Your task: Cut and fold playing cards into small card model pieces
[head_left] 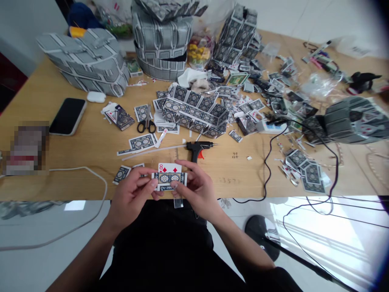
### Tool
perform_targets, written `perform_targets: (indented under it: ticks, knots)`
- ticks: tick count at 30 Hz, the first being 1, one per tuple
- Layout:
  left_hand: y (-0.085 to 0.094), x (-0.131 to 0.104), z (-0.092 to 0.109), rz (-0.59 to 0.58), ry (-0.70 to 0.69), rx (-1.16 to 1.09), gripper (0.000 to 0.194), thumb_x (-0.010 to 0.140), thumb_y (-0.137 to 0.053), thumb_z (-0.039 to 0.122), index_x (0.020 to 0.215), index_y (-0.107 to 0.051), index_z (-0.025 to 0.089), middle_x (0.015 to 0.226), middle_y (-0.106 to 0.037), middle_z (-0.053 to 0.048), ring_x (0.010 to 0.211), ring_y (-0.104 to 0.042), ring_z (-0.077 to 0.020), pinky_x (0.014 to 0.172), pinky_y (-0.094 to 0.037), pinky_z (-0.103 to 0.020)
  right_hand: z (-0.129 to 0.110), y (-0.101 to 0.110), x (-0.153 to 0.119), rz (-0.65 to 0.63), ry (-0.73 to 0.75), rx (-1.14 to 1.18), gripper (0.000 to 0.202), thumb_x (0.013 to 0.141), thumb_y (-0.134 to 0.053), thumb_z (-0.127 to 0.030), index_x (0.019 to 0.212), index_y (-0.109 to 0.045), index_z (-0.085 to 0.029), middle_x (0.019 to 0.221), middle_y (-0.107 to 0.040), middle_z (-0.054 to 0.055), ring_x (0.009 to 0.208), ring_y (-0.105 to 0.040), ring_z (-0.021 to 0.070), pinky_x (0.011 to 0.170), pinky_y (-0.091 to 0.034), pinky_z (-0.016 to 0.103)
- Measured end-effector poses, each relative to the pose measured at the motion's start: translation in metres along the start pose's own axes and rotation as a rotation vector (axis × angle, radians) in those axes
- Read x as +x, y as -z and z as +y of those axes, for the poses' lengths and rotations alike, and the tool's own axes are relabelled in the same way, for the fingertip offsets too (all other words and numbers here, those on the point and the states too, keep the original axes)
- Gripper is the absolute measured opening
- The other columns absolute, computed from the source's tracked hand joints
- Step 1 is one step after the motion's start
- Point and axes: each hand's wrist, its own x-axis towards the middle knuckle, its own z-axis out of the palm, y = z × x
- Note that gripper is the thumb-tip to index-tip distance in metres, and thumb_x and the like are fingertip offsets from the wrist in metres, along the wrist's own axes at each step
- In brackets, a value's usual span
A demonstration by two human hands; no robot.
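Blocky blur (quite heavy) obscures the object [26,152] at far left.

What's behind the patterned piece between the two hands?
A card face with a red 8 and diamonds shows above the patterned piece. Whatever lies lower is covered.

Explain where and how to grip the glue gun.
Probably by its black handle, coming from the near edge of the table. The glue gun lies with that handle toward the person, its nozzle pointing right, off that approach. The red trigger marks where fingers would curl.
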Motion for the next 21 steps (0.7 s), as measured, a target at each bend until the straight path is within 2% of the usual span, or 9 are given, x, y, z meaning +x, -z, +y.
perform_targets:
  ticks: [4, 9, 12, 16, 21]
  knots:
    - [0.0004, 0.0006, -0.0011, -0.004, 0.002, -0.013, 0.024, 0.103, -0.074, 0.038, 0.118, -0.065, 0.023, 0.095, -0.086, -0.004, 0.072, -0.084, -0.0215, 0.067, -0.069, -0.029, -0.0008, -0.0002, 0.0003, -0.007, -0.003, -0.005, 0.058, 0.089, -0.091, -0.039, 0.140, -0.065, -0.030, 0.099, -0.079, 0.001, 0.077, -0.076, 0.0171, 0.075, -0.074, 0.037]
    - [0.0027, 0.0019, 0.0000, -0.031, -0.033, 0.023, 0.021, 0.104, -0.073, 0.035, 0.119, -0.065, 0.023, 0.089, -0.086, -0.001, 0.069, -0.082, -0.0185, 0.066, -0.069, -0.027, -0.0006, 0.0001, 0.0006, -0.014, 0.014, -0.010, 0.053, 0.091, -0.089, -0.034, 0.138, -0.066, -0.029, 0.099, -0.079, 0.001, 0.077, -0.075, 0.0151, 0.073, -0.072, 0.031]
    - [0.0034, 0.0023, 0.0021, -0.038, -0.051, 0.042, 0.018, 0.103, -0.072, 0.033, 0.117, -0.066, 0.023, 0.085, -0.084, 0.000, 0.065, -0.080, -0.0171, 0.066, -0.069, -0.027, -0.0005, 0.0005, 0.0004, -0.017, 0.018, -0.021, 0.053, 0.091, -0.088, -0.034, 0.139, -0.066, -0.029, 0.097, -0.079, 0.001, 0.076, -0.075, 0.0156, 0.072, -0.072, 0.031]
    - [0.0031, 0.0024, 0.0043, -0.025, -0.069, 0.054, 0.015, 0.103, -0.072, 0.033, 0.113, -0.067, 0.023, 0.081, -0.083, 0.001, 0.064, -0.079, -0.0175, 0.064, -0.069, -0.027, -0.0013, 0.0009, 0.0009, -0.016, 0.018, -0.031, 0.057, 0.091, -0.089, -0.036, 0.142, -0.064, -0.031, 0.098, -0.080, 0.000, 0.075, -0.074, 0.0157, 0.073, -0.073, 0.034]
    - [0.0031, 0.0018, 0.0045, -0.019, -0.053, 0.087, 0.020, 0.102, -0.073, 0.038, 0.113, -0.068, 0.022, 0.087, -0.085, -0.002, 0.065, -0.080, -0.0199, 0.065, -0.070, -0.031, -0.0015, 0.0005, 0.0015, -0.016, 0.011, -0.035, 0.059, 0.091, -0.090, -0.039, 0.143, -0.064, -0.030, 0.099, -0.079, 0.001, 0.078, -0.075, 0.0173, 0.075, -0.074, 0.037]
